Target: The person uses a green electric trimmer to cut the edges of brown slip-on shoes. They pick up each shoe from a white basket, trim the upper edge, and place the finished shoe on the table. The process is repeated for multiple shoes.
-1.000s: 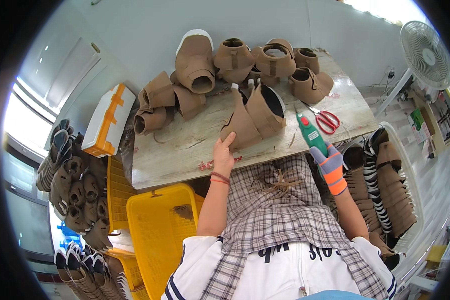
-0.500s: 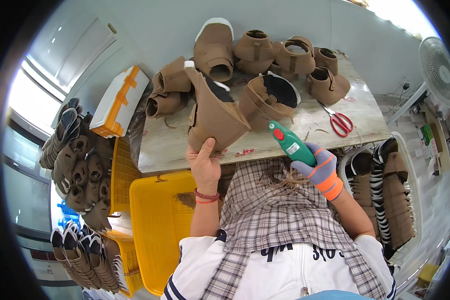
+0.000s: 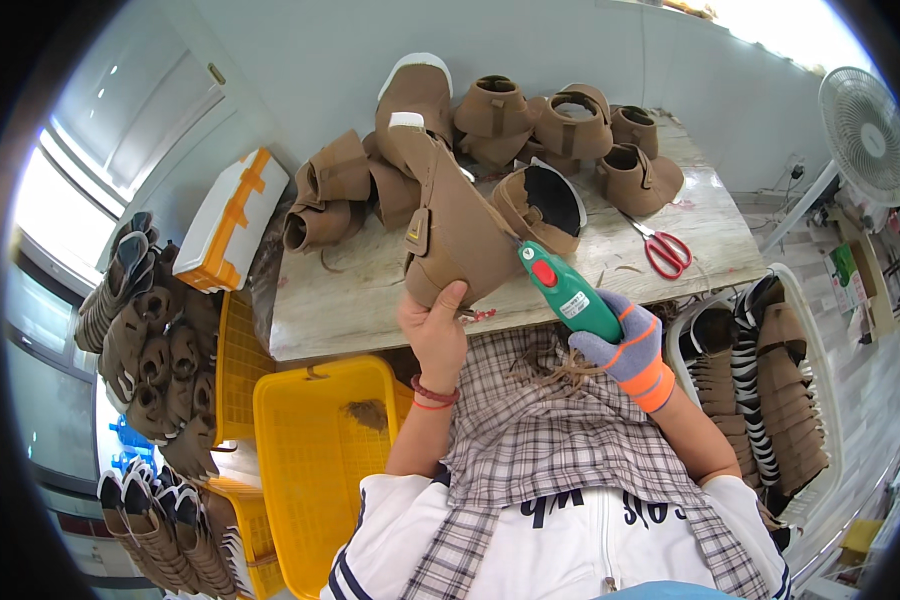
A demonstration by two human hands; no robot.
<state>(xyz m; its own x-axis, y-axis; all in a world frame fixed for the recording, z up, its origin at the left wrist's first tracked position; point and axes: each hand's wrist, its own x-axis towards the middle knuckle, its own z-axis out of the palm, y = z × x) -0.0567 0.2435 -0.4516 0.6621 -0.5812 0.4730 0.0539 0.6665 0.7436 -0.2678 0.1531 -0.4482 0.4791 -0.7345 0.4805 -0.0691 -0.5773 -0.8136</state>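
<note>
A brown boot upper (image 3: 470,235) with a white edge and a strap tab is pinched at its lower edge by my bare left hand (image 3: 438,325), thumb on the near side. My right hand (image 3: 625,345), in a grey and orange glove, is wrapped round a green handheld power tool (image 3: 575,300) with a red button. The tool's narrow tip is at the right edge of the held upper; whether it touches cannot be made out. Just behind lies another brown upper (image 3: 510,203) with a black lining.
Several brown uppers (image 3: 495,108) stand along the back of the wooden table (image 3: 340,300). Red-handled scissors (image 3: 667,255) lie at the right. A yellow crate (image 3: 310,480) is at lower left, a white basket (image 3: 835,430) of stacked uppers at right. Thin brown offcuts (image 3: 560,372) lie on my apron.
The held upper has turned and shifted right. The green tool has moved left and its tip has come up to the upper's edge. Both hands keep their hold.
</note>
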